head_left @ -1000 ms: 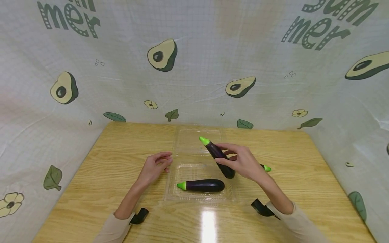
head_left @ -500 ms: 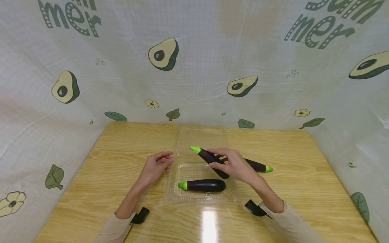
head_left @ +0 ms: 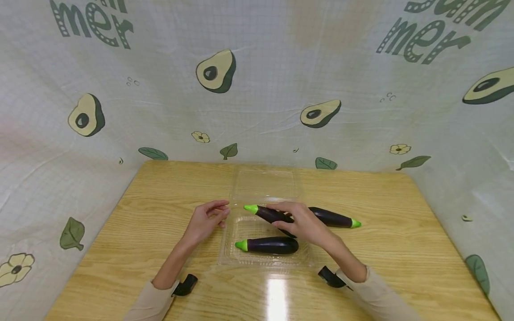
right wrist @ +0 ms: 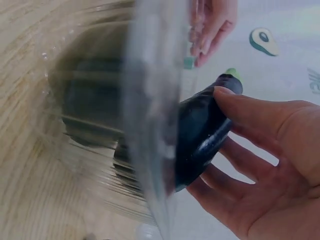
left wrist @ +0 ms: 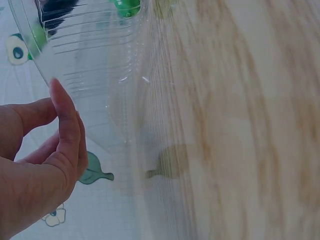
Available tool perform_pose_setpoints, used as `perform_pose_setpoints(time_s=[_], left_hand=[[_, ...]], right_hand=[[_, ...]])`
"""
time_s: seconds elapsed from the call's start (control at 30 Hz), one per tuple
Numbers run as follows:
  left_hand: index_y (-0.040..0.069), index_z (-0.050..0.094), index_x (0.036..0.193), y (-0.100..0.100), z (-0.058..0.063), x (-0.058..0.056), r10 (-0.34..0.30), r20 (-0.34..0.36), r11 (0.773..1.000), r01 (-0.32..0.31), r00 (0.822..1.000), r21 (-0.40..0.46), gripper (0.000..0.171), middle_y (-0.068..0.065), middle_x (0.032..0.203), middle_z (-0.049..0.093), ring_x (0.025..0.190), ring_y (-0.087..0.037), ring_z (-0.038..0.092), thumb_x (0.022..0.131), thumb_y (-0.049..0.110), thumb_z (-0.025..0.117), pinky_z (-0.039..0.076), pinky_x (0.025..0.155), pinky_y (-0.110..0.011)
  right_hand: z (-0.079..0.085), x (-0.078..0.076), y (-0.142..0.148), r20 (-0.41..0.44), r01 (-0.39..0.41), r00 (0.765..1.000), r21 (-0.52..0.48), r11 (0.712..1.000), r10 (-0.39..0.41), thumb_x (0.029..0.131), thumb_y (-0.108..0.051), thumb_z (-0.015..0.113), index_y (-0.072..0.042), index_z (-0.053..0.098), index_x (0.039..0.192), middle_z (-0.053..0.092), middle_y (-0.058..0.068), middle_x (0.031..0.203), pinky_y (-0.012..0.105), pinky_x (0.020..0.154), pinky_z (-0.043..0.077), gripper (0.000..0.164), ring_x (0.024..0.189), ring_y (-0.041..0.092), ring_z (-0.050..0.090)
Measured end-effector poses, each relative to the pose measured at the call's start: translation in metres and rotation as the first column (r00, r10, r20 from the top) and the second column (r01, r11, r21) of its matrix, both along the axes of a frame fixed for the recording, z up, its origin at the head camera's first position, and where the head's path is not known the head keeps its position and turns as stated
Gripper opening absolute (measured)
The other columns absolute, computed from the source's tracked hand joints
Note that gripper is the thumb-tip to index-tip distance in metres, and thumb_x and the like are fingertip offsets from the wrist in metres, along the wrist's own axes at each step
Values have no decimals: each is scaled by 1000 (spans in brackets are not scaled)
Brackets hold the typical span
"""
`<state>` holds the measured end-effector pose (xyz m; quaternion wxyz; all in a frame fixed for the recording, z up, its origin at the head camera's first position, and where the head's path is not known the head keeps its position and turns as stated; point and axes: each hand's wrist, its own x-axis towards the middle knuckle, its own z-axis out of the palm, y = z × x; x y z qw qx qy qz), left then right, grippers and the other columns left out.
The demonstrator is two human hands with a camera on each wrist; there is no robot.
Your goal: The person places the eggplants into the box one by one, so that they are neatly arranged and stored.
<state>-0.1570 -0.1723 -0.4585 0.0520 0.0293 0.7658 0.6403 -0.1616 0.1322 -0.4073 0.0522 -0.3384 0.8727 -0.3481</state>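
1. A dark purple eggplant with a lime-green stem cap [head_left: 268, 214] is gripped by the right hand [head_left: 302, 221], with the thumb and fingers curled round its thick rear half; in the right wrist view the same eggplant [right wrist: 202, 132] is seen pressed between thumb and fingers.
2. The held eggplant is carried low over the clear plastic clamshell tray [head_left: 233, 249], above the tray's far half; whether contact has been made with the tray floor cannot be told.
3. Its long axis runs from about 10 o'clock at the green cap to about 4 o'clock at the blunt end, so the cap points away from the grip toward the left hand.
4. A second dark purple eggplant [head_left: 270, 245] lies flat in the near half of the tray, at 6 o'clock from the held one, its axis running 9 to 3 o'clock with the cap at 9.
5. A third, slimmer eggplant [head_left: 335, 218] lies on the light wooden table [head_left: 401, 249] at 3 o'clock of the right hand, outside the tray.
6. The left hand [head_left: 205, 220] is held loosely curled at the tray's left rim, at 9 o'clock of the held eggplant, and nothing is gripped by it.
7. The right hand is the nearer one to both remaining eggplants.
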Motion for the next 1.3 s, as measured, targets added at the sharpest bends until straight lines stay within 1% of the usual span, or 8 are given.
perform_pose_setpoints(time_s=[0.2,0.33,0.43,0.67,0.9,0.97,1.1,1.3], left_hand=[[-7,62,134,0,0,1,6,6,1000,-6,1000,-5,36,-25,115,66,100,-40,67,101,5,66,63,69,-30],[-7,62,134,-1,0,1,5,1,1000,-5,1000,-6,36,-25,115,66,100,-38,67,101,5,66,63,69,-31],[-8,61,134,-1,0,1,3,-5,1000,-3,1000,-4,36,-25,115,65,99,-38,67,101,5,67,63,69,-31],[-9,61,134,0,0,0,7,-8,1000,-7,1000,3,36,-24,115,65,98,-38,67,100,4,67,63,68,-29],[-8,62,133,2,1,0,16,-6,1000,-16,1000,8,35,-23,115,65,99,-38,67,100,4,67,62,67,-29],[-8,62,133,2,1,0,18,-4,1000,-18,1000,7,35,-23,115,64,99,-39,67,100,4,67,62,67,-29],[-8,62,134,3,1,1,17,-4,1000,-17,1000,0,36,-22,116,64,95,-39,66,101,6,67,62,67,-30],[-10,61,133,3,0,2,18,-21,1000,-18,1000,2,36,-24,115,64,96,-40,66,101,6,67,63,67,-30]], right_hand=[[-5,1,-4,29,-10,1000,38,999,9,97,-12,74,-3,63,140,65,16,136,51,99,55,45,125,34,62],[-8,2,-7,57,5,998,54,999,-8,95,-12,76,-4,64,137,66,14,134,51,97,57,44,120,33,64],[-11,2,-7,65,8,998,56,998,-12,95,-12,76,-1,63,136,68,14,130,49,94,58,44,115,33,65],[-16,5,-9,67,-23,998,84,996,18,95,-12,76,2,61,137,70,11,126,43,89,60,46,111,30,68],[-18,7,-11,75,-46,996,104,993,39,96,-14,76,0,64,130,70,13,125,45,92,59,39,113,31,67],[-19,7,-11,99,-49,994,110,993,38,97,-14,75,0,65,128,70,13,123,45,93,58,35,113,30,66],[-21,8,-12,130,-56,991,106,993,42,98,-14,73,-2,66,125,70,12,120,43,86,59,31,107,28,67],[-23,9,-14,95,-91,992,121,988,80,101,-12,69,0,69,124,68,13,121,43,90,58,26,110,29,66]])
